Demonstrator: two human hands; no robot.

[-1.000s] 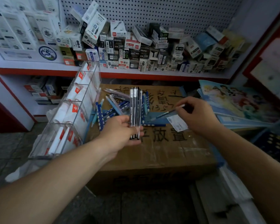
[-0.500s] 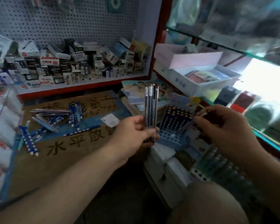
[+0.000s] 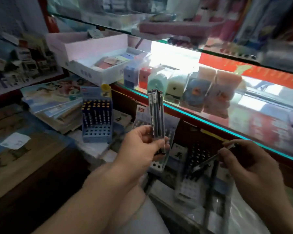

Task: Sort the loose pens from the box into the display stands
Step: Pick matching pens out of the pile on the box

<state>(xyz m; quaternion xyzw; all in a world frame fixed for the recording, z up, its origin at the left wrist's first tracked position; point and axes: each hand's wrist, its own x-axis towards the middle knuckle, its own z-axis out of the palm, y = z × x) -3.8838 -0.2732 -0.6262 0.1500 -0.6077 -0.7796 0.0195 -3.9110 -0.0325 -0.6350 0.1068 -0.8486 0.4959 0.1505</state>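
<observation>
Dark slim pens [image 3: 156, 119] held above the display stands [image 3: 96, 132]
The left hand [image 3: 142, 146] grips the bundle upright by its lower end; the right hand [image 3: 243, 164] pinches a single pen [image 3: 208, 162] over a dark stand [image 3: 200, 154]. Light, stiff, likely slick: best held mid-barrel.

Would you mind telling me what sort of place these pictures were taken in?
Most likely a stationery shop: a blue pen display stand, a glass shelf of packaged goods, and stacked booklets beside it.

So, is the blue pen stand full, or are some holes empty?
Partly full. The blue stand has pens in its back rows, but the front rows of holes are empty.
</observation>
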